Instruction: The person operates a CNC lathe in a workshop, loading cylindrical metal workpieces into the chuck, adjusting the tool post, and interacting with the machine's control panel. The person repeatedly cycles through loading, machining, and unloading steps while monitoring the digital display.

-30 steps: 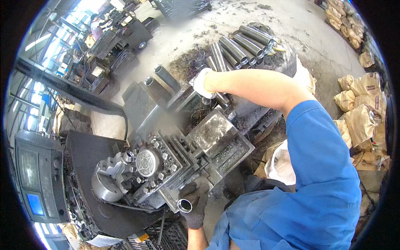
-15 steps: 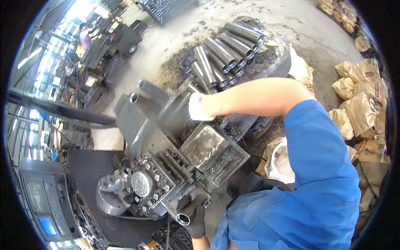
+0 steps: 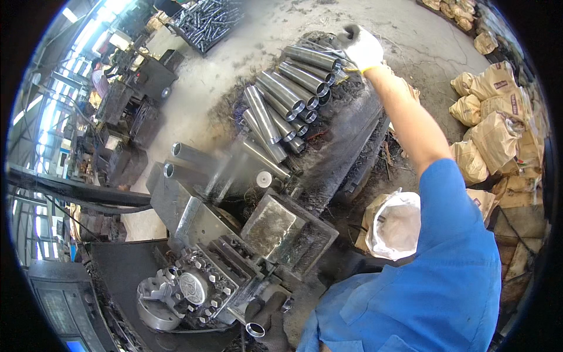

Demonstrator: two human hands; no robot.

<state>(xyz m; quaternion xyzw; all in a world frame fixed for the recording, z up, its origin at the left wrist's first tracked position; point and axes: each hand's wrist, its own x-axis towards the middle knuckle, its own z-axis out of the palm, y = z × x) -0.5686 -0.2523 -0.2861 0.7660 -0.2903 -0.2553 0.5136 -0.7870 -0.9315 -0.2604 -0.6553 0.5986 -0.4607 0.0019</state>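
Note:
My left hand (image 3: 273,321), in a dark glove, is closed around a short shiny metal tube (image 3: 255,330) low in the picture, beside the machine. The tube's open end faces me. My right arm reaches far out, past the corner of a pile of metal tubes (image 3: 287,97). My right hand (image 3: 360,50) wears a white glove with a dark palm side, its fingers curled in. What they hold, if anything, is hidden. Left of my left hand are the round tool turret (image 3: 192,287) and the jawed chuck (image 3: 158,302) of a lathe.
A grimy metal tray (image 3: 281,229) sits on the machine. Two tubes (image 3: 190,154) stick up at its far left. A white-lined sack (image 3: 396,226) stands right of the machine, with brown paper sacks (image 3: 495,138) beyond. A bin of metal parts (image 3: 208,23) stands far back.
My right hand has moved from above the machine out to the far right of the tube pile. The left hand stays on its tube, and the view has shifted.

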